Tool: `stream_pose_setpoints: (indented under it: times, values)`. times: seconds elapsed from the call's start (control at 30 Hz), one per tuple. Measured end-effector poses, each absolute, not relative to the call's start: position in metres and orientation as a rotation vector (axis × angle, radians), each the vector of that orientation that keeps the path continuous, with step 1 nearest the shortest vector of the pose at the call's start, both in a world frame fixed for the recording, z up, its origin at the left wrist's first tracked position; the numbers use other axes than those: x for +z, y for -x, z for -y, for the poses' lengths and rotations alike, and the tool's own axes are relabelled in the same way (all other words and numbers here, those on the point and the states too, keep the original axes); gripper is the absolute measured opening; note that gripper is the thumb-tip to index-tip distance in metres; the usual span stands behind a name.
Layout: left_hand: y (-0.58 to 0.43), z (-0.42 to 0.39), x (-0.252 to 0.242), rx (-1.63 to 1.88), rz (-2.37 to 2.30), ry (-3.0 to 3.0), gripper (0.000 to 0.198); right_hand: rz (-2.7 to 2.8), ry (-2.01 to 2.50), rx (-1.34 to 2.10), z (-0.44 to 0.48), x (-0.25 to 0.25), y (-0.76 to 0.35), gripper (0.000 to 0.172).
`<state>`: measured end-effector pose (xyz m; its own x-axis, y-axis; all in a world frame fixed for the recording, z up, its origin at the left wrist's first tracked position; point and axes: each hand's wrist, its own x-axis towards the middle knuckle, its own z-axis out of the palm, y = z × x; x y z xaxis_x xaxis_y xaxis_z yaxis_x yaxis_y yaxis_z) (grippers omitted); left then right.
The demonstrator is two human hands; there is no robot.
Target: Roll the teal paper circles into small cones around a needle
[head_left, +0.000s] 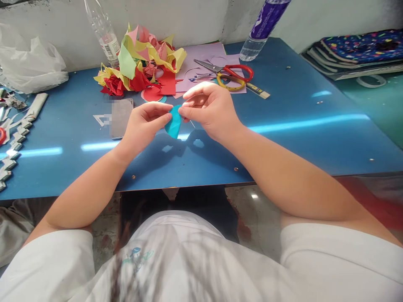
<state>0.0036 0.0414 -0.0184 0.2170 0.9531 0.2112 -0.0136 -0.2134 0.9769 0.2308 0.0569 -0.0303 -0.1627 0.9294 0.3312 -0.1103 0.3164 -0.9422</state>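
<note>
A small piece of turquoise paper [174, 125] with a rounded edge hangs above the blue table, pinched from both sides. My left hand [146, 119] grips its left edge between thumb and fingers. At its upper right, my right hand [209, 107] holds the paper with thumb and fingertips. A thin pale stick or strip [192, 124] shows just under the right fingers; whether it is held cannot be made out. Just behind the hands lie red paper circles [151, 93] with a turquoise edge beneath.
Crumpled paper flowers [138, 63], purple paper sheets [204, 56], scissors [231, 73] and a cutter [258, 90] lie at the back. Bottles [266, 29] stand by the wall. Left are a phone [122, 118], a set square [102, 120], a plastic bag [34, 65] and a folded-paper chain [15, 144].
</note>
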Motion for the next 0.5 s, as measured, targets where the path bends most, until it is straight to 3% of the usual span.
stream_pose_setpoints:
  times: [0.33, 0.5]
  values:
    - [-0.0039, -0.041, -0.0188, 1.186, -0.958, -1.469, 0.025, 1.376, 0.854, 1.125, -0.0564, -0.0253, -0.2296, 0.033]
    - [-0.0039, -0.041, -0.0186, 1.153, -0.94, -1.433, 0.024, 1.328, 0.866, 1.215, -0.0613, -0.0273, -0.2307, 0.044]
